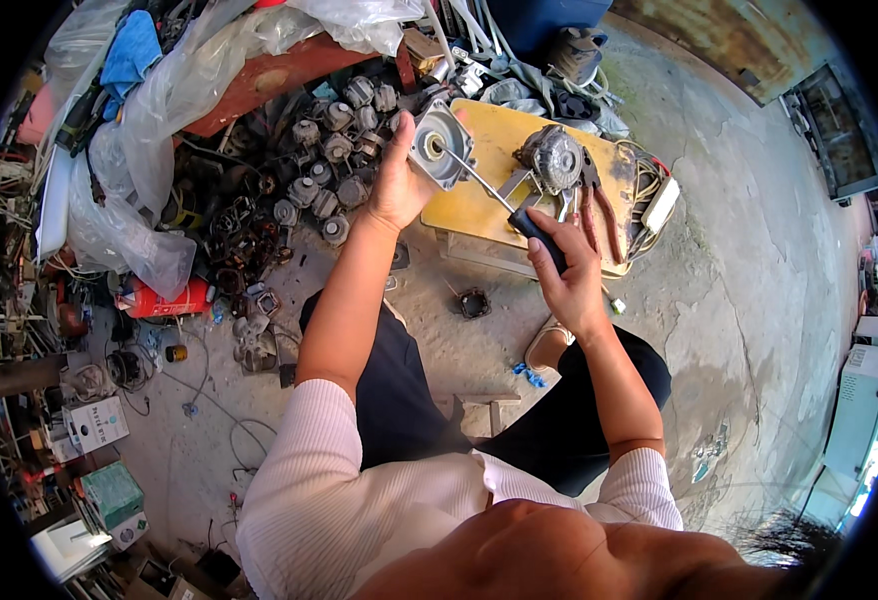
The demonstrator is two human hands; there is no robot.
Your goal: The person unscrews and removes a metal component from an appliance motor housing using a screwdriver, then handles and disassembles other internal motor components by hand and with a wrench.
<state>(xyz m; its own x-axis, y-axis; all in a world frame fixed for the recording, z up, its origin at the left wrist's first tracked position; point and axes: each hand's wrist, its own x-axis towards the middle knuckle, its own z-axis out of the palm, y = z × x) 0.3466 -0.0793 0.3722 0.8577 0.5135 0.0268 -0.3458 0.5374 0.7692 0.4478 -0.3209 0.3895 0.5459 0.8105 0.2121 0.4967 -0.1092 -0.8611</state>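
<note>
My left hand [404, 180] grips a square grey metal end cap [429, 160] above the edge of a yellow board [469, 220]. My right hand [564, 255] is closed on a black-handled screwdriver [529, 225], whose shaft reaches to the cap's centre bore. On the board sit a silver round motor body [549, 155], red-handled pliers [609, 225], a wrench [565, 206] partly hidden behind my hand, and a flat metal piece [519, 188].
A pile of small motors [324, 175], plastic sheeting [144, 180], a red cylinder [164, 297] and boxes [99, 425] crowd the left. Coiled wires with a white connector block [663, 200] lie by the board. Concrete floor [719, 300] stretches right toward stored panels [849, 410].
</note>
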